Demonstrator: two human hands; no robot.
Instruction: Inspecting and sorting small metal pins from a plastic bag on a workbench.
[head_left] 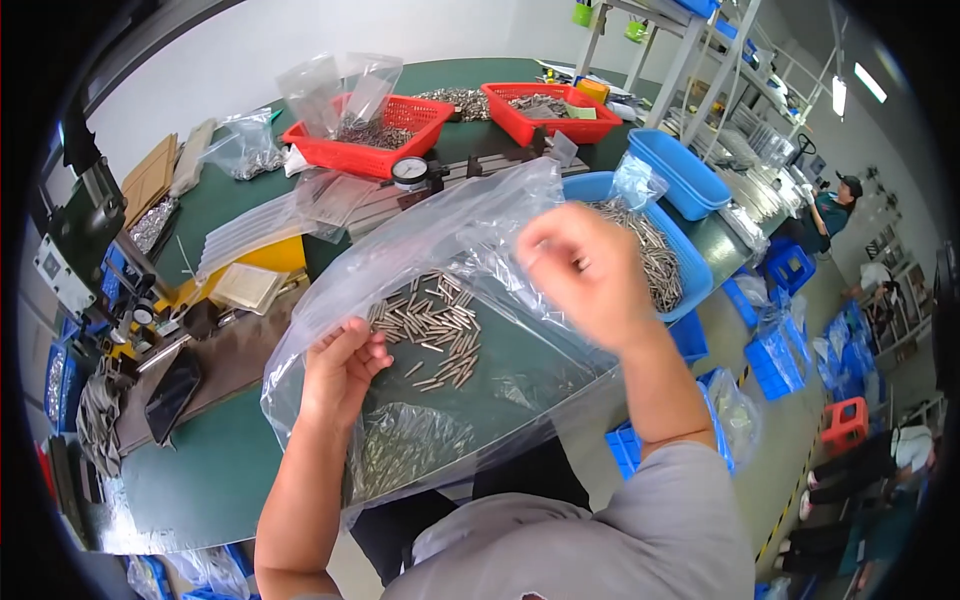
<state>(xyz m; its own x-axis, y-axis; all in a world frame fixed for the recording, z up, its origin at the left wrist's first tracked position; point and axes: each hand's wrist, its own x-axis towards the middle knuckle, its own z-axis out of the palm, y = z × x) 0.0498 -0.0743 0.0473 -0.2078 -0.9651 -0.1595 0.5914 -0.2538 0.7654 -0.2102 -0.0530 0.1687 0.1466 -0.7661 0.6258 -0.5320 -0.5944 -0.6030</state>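
A large clear plastic bag (400, 235) spreads over the green table in front of me. My left hand (345, 365) is closed, thumb pressed to the curled fingers, against the bag's film beside a loose pile of small metal pins (430, 325). What it pinches, if anything, I cannot make out. Raised over the bag's right part, my right hand (585, 265) is slightly blurred with its fingers curled in; its contents are hidden. Just beyond it, a blue basket (703, 275) holds many more pins. More pins (400, 445) show through film near the table's front edge.
Two red baskets of metal parts, one left (370, 160) and one right (560, 128), stand at the back. A dial gauge (410, 173) sits before them. Another blue basket (680, 175) is at far right. Measuring equipment (90, 240) lines the left side. A person (835, 205) stands in the background.
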